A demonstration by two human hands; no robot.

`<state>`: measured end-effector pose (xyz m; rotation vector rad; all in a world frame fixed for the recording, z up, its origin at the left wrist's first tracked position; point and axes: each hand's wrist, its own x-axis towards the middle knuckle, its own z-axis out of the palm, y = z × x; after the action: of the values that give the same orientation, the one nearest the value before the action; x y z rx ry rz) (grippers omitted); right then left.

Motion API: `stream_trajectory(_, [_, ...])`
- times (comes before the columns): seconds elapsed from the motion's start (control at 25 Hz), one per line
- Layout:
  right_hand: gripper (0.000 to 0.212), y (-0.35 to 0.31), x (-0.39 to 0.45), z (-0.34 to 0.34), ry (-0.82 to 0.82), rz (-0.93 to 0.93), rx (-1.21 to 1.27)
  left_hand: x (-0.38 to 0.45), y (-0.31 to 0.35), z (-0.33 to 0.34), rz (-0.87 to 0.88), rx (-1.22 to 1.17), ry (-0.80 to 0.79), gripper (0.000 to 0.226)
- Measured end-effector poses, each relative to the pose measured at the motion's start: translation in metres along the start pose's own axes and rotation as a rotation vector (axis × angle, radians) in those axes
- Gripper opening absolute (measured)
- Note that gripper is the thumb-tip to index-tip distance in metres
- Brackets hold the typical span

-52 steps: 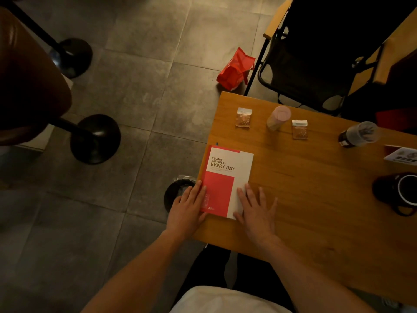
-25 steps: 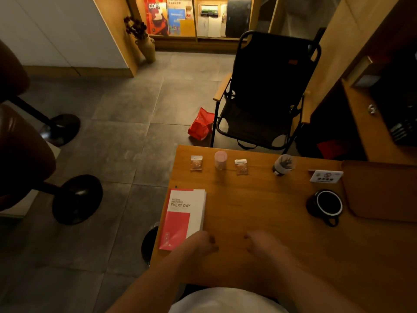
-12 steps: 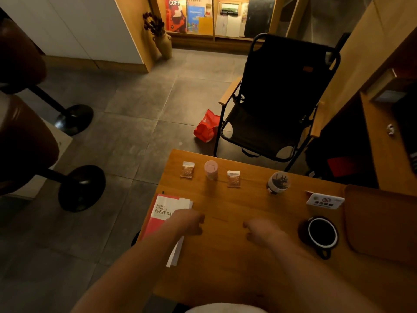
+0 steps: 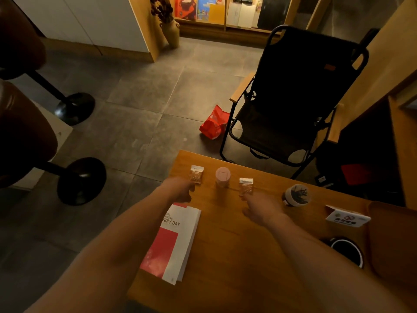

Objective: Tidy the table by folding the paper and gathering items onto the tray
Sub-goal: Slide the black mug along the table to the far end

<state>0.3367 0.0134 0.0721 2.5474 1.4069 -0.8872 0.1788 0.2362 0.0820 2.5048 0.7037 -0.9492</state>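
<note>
Bare tabletop (image 4: pixel 237 245) between forearms

The table (image 4: pixel 237 245) is warm orange-brown wood with a fine grain. The folded paper (image 4: pixel 173 240) is white with a red block and dark letters. The two small packets (image 4: pixel 196 173) (image 4: pixel 246 186) are brownish with white tops. The cup (image 4: pixel 222 176) between them is pale pink. The mug (image 4: pixel 346 251) is black with a white rim. The tray (image 4: pixel 394 240) is brown. The floor (image 4: pixel 140 123) has grey square tiles. The bag (image 4: pixel 214 123) on the floor is bright red, and the chair (image 4: pixel 293 98) is black with light wooden armrests.
</note>
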Motion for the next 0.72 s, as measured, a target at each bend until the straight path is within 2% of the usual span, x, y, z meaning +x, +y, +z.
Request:
stream_trajectory(0.16, [0.057, -0.015, 0.034, -0.013, 0.206, 0.040, 0.034, 0.029, -0.023, -0.012, 0.035, 0.180, 0.150, 0.054])
stream_trajectory(0.36, [0.087, -0.025, 0.070, -0.013, 0.197, 0.063, 0.128, 0.064, -0.036, -0.008, 0.080, 0.163, 0.236, 0.070])
stream_trajectory(0.52, [0.091, -0.029, 0.081, -0.004, 0.221, 0.096, 0.187, 0.079, -0.037, 0.002, 0.081, 0.145, 0.267, 0.076])
stream_trajectory(0.72, [0.077, -0.036, 0.090, 0.007, 0.229, 0.123, 0.292, 0.086, -0.040, 0.009, 0.088, 0.125, 0.297, 0.069])
